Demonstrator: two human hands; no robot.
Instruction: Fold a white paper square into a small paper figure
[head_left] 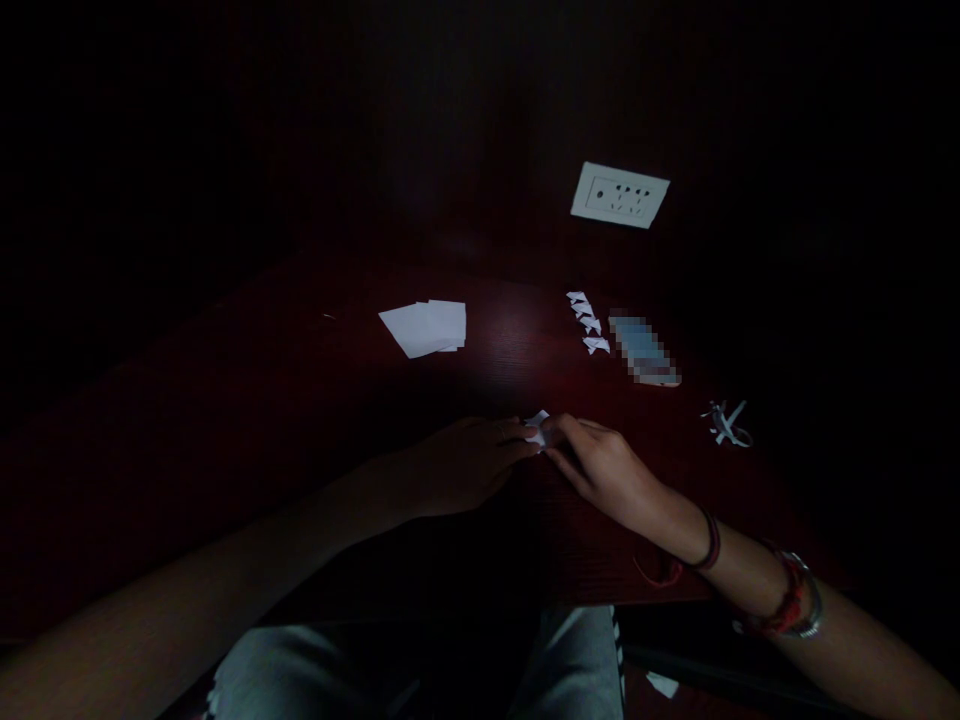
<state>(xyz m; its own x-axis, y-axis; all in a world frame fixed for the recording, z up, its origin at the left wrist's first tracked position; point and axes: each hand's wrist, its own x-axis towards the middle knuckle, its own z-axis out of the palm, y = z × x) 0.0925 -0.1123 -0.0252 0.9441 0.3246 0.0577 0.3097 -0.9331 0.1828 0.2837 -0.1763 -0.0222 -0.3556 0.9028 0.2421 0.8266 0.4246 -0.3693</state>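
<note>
A small folded piece of white paper (538,432) lies on the dark red table between my hands. The fingertips of my left hand (469,462) press on its left side. My right hand (600,460), with bracelets at the wrist, pinches its right side, and its fingers hide part of the paper. Farther off, several small folded paper pieces (590,325) stand in a slanting row. To the left lies a stack of flat white paper sheets (435,327).
A phone with a blurred-out screen (643,348) lies right of the folded row. Curled thin strips (726,424) sit near the right edge. A white wall socket (621,195) is on the wall behind. White paper (662,684) lies below the table edge.
</note>
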